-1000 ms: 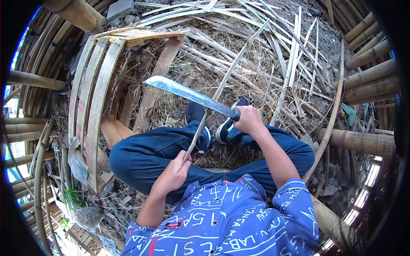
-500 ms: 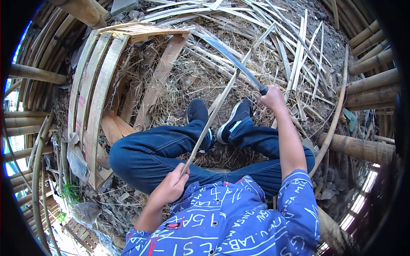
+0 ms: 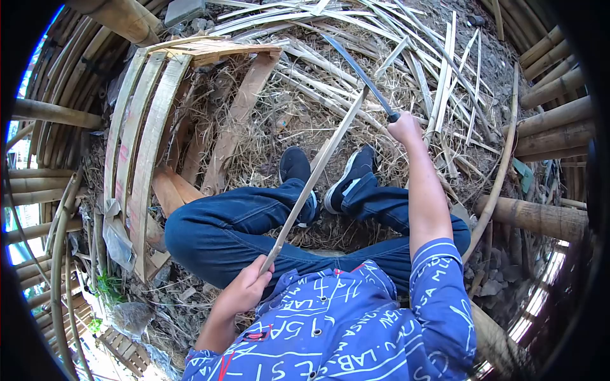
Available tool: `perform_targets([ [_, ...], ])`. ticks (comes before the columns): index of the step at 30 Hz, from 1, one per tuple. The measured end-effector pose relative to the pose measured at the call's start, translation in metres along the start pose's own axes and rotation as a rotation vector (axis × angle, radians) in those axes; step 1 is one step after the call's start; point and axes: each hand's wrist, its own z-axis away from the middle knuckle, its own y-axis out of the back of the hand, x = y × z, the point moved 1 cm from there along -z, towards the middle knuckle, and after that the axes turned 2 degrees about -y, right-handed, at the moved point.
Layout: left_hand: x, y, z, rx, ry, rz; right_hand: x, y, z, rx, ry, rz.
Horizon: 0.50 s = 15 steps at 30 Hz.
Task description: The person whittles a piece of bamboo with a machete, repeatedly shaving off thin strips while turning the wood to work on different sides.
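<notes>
My left hand (image 3: 248, 284) is closed round the near end of a long, flat bamboo strip (image 3: 316, 173), which slants up and away from my lap. In my right hand (image 3: 406, 129) is the dark handle of a machete (image 3: 363, 76), its long blade pointing to the far left. The strip's far end overlaps the blade a little ahead of the handle. Both hands have their fingers wrapped tight. The strip passes over my bent legs (image 3: 222, 235) and between my dark shoes (image 3: 295, 164).
A slatted wooden crate (image 3: 152, 120) lies on its side to the left. Loose bamboo strips (image 3: 445, 82) are scattered over the straw-covered ground ahead and to the right. Thick bamboo poles (image 3: 540, 216) stand at the right, and a pale block (image 3: 184, 11) sits at the far left.
The machete's blade has turned more upright and slid toward the strip's far end. The strip looks shorter at its far end, where a piece now lies apart. My left hand has shifted slightly nearer me.
</notes>
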Motion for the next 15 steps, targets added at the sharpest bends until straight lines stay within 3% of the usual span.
perform_targets([
  [3,-0.007,0.004,0.001,-0.010,-0.054,-0.007,-0.007,0.006,0.005,-0.070,-0.025,0.050],
  [9,-0.003,0.008,-0.001,-0.051,-0.039,0.081,-0.003,-0.020,0.018,0.064,0.092,-0.002],
  [11,-0.001,0.007,-0.003,-0.038,-0.039,0.064,-0.010,-0.022,0.058,0.031,0.257,-0.191],
  [15,0.017,0.003,-0.014,-0.018,-0.061,-0.028,-0.038,-0.012,0.158,-0.066,0.348,-0.395],
])
